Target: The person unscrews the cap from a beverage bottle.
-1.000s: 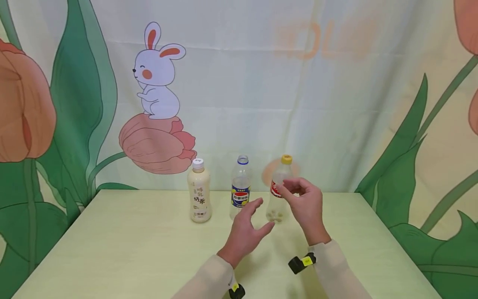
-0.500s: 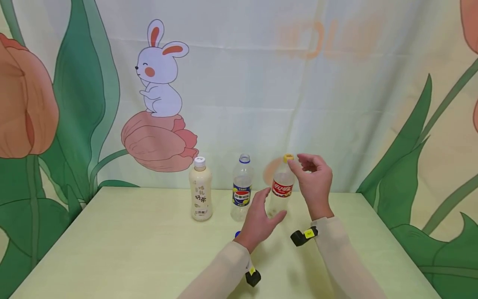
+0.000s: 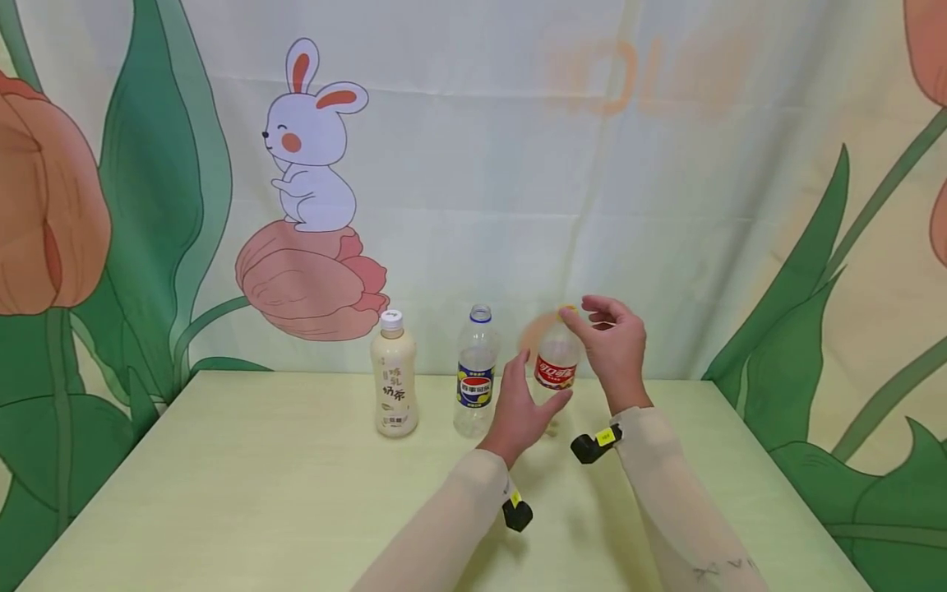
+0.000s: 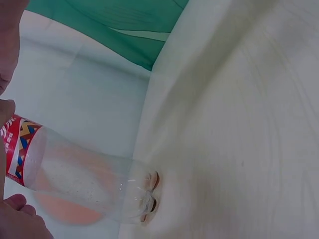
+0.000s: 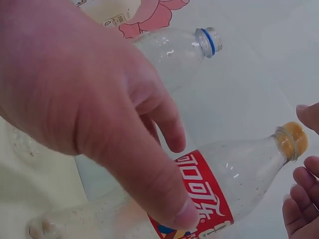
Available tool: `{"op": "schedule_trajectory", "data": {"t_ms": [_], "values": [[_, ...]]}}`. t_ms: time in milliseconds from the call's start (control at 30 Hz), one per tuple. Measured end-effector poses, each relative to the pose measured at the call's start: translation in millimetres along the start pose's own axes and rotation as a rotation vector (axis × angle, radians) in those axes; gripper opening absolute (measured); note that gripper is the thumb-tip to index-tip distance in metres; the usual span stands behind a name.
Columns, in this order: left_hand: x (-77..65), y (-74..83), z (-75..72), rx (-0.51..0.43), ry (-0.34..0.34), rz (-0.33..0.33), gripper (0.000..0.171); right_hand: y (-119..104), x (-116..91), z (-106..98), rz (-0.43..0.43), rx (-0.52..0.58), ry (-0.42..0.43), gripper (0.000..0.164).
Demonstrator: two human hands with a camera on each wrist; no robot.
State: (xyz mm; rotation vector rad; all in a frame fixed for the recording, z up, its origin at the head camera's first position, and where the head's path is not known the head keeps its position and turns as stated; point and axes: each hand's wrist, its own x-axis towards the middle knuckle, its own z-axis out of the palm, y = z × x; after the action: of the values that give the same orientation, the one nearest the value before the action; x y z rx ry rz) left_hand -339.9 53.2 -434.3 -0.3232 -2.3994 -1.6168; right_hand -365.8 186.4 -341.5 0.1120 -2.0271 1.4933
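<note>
A clear cola bottle [image 3: 555, 372] with a red label [image 5: 212, 194] and a yellow cap [image 5: 294, 141] stands upright on the table at the right. My left hand [image 3: 521, 413] is beside its lower body, thumb and fingers spread apart; in the right wrist view the thumb overlaps the label. At the bottle's top is my right hand [image 3: 617, 349], thumb right at the cap and fingers held apart from it. In the right wrist view a gap shows between those fingers [image 5: 299, 199] and the cap. The bottle looks empty inside.
Left of the cola bottle stands a capless clear bottle [image 3: 476, 386] with a blue label and blue neck ring. Farther left is a cream milk-tea bottle [image 3: 394, 386] with a white cap. A printed curtain [image 3: 473, 164] hangs behind the table [image 3: 259, 493].
My right hand has risen from the bottle's label to its yellow cap. My left hand has moved right and forward to the bottle. A blue item glimpsed behind the left wrist is now hidden.
</note>
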Motion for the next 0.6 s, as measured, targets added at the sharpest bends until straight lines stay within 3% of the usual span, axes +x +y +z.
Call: {"op": "schedule_trajectory", "data": {"t_ms": [167,300,467,600], "values": [[8.7,-2.7,1.9,-0.022,-0.035,-0.018,0.091,1.5,2.1,1.3,0.051,-0.005,-0.051,0.053],[14.5,-5.7,5.7,-0.049,-0.04,0.008,0.09,0.3,3.6,2.2,0.076,-0.017,-0.076,0.054],[19.0,-7.7,10.7,-0.093,-0.044,0.035,0.081,-1.4,3.4,3.8,0.077,-0.011,-0.089,0.05],[20.6,-7.9,11.5,-0.105,-0.046,0.02,0.073,-1.5,2.9,5.9,0.073,-0.005,-0.09,0.049]]}}
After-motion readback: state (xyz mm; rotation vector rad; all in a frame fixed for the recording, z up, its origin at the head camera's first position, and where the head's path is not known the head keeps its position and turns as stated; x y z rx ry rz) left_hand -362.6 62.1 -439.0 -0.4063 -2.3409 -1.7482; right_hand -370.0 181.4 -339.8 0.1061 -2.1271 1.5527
